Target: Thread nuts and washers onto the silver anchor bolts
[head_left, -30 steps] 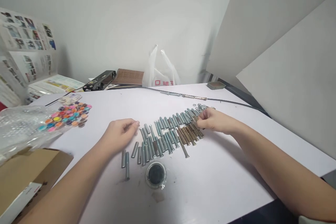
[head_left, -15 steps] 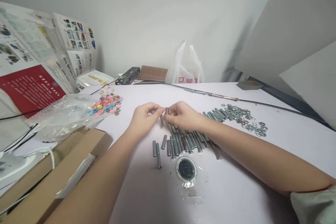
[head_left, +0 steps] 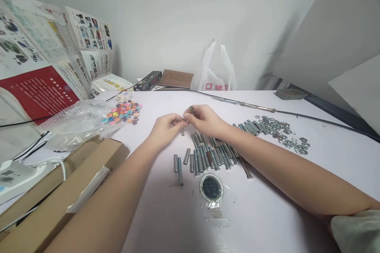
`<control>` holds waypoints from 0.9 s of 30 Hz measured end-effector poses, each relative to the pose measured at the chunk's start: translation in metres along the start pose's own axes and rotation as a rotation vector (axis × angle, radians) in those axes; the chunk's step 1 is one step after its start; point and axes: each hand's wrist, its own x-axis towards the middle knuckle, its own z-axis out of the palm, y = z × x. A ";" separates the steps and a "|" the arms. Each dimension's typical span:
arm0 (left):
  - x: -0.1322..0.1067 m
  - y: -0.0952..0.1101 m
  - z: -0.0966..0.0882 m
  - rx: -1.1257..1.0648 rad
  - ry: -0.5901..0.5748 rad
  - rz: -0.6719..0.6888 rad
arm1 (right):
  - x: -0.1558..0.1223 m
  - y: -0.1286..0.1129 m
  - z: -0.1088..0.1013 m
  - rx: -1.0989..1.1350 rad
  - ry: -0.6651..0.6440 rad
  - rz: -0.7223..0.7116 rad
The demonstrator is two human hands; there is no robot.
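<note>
My left hand is closed on a metal bolt, whose lower end sticks out below the fingertips. My right hand pinches a short metal sleeve, tilted, its upper end showing above the thumb. The two hands meet at the fingertips, and the fingers hide where bolt and sleeve come together. Below them lies a pile of metal bolts and sleeves. Left of that pile, a loose sleeve lies beside a single bolt.
A round dark disc is taped to the white table. Washers and nuts are scattered at right. Colourful discs, bubble wrap and a cardboard box are at left. A long metal rod crosses the back.
My right hand has lifted slightly and tilted the sleeve, which stood more upright before. My left hand stays beside it with the bolt. The camera view has shifted a little.
</note>
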 end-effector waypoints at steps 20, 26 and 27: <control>-0.003 0.002 -0.002 0.039 -0.127 -0.063 | -0.037 -0.027 -0.109 -0.353 0.032 0.205; -0.003 0.000 -0.004 0.099 -0.139 -0.081 | -0.073 -0.008 -0.194 -0.671 -0.083 0.633; -0.003 0.000 -0.004 0.100 -0.145 -0.085 | -0.080 0.000 -0.203 -0.740 -0.147 0.751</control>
